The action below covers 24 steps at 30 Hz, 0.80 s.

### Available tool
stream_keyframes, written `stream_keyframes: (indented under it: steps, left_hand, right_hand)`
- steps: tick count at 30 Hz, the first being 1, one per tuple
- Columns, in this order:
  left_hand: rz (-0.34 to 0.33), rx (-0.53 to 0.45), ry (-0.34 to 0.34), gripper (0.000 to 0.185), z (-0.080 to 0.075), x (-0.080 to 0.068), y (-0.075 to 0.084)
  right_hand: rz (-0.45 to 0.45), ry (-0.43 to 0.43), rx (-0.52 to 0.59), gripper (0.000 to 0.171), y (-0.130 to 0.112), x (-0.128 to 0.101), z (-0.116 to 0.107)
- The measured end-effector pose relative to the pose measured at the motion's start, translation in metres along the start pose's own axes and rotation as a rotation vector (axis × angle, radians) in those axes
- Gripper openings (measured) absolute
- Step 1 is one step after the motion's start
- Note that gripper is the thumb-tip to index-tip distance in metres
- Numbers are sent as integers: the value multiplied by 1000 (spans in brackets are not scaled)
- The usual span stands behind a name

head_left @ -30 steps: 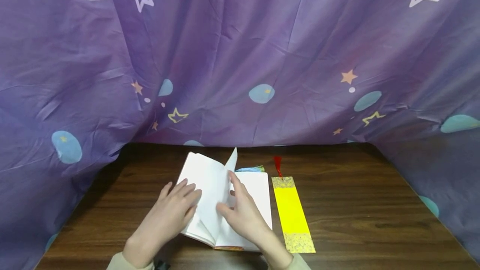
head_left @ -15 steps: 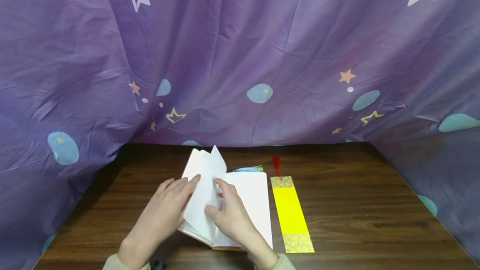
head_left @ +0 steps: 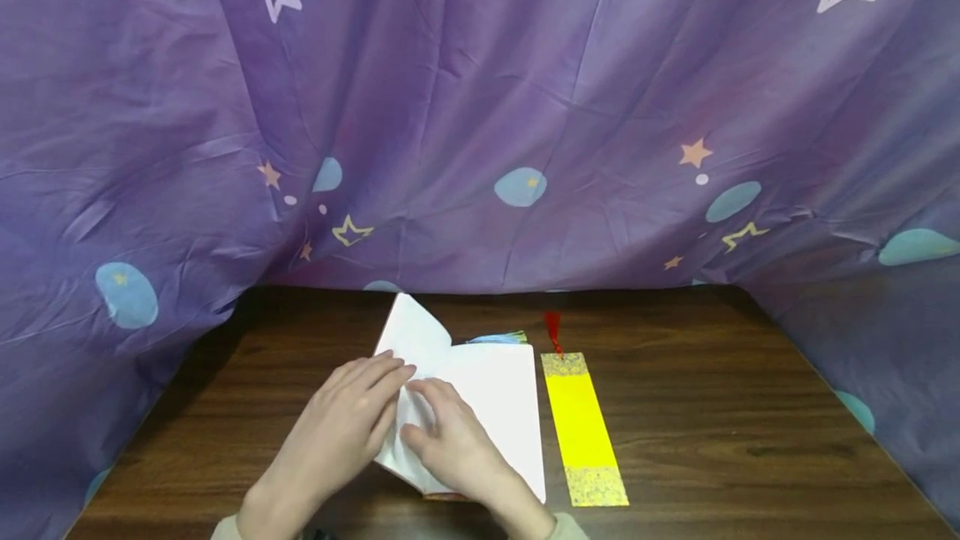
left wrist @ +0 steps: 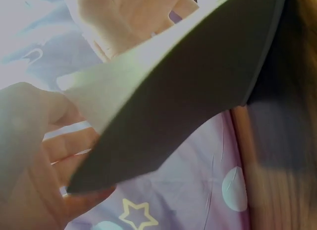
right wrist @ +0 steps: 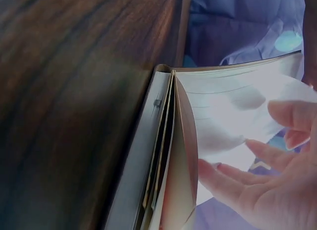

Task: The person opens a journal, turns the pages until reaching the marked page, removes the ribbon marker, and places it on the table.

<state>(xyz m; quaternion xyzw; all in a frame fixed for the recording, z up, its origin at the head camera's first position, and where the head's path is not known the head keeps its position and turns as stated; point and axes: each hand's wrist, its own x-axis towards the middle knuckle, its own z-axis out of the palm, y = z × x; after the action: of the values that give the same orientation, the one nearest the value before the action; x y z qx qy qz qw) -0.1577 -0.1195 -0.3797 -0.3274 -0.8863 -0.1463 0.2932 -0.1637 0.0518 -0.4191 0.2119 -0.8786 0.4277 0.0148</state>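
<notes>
An open notebook [head_left: 498, 390] with blank white pages lies on the dark wooden table [head_left: 712, 407]. My left hand [head_left: 371, 394] lies with straight fingers on the turned pages on the left side. My right hand [head_left: 435, 419] rests beside it, its straight fingers touching the pages near the spine. A yellow bookmark [head_left: 581, 423] with a red tassel [head_left: 553, 327] lies just right of the notebook. A blue tassel [head_left: 498, 338] pokes out at the notebook's far edge. The left wrist view shows a bent page [left wrist: 188, 91] over my fingers [left wrist: 64, 155]. The right wrist view shows the notebook's spine [right wrist: 163, 155] and my fingertips [right wrist: 223, 173] on a page.
A purple cloth [head_left: 480, 123] printed with stars and blue blobs hangs behind the table and drapes down both sides. Bare wood lies to the right of the bookmark and to the left of the notebook.
The page that stood upright has been turned over to the left and now lies low. Both hands have come together over the notebook's left half.
</notes>
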Motion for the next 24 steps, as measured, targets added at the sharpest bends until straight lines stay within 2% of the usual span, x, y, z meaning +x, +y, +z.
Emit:
stream_keyframes:
  steps: [6,10,14,19,21,24]
  left_hand:
    - [14,21,-52,23,5,-1,6]
    - [17,45,-95,22,12,-4,7]
    - [-13,15,-200,26,20,-7,7]
    - [-115,-88,-389,47,26,-9,10]
    - [-149,-105,-438,54,27,-9,11]
    - [-186,-114,-474,56,28,-9,12]
  right_hand:
    - [-186,-67,-102,61,2,-4,2]
    - [-260,-123,-200,61,3,-7,0]
    - [-268,-214,-290,60,5,-13,-5]
    - [-240,-355,-343,58,9,-22,-16]
    - [-232,-401,-354,58,11,-24,-20]
    - [-251,-436,-375,57,13,-25,-25]
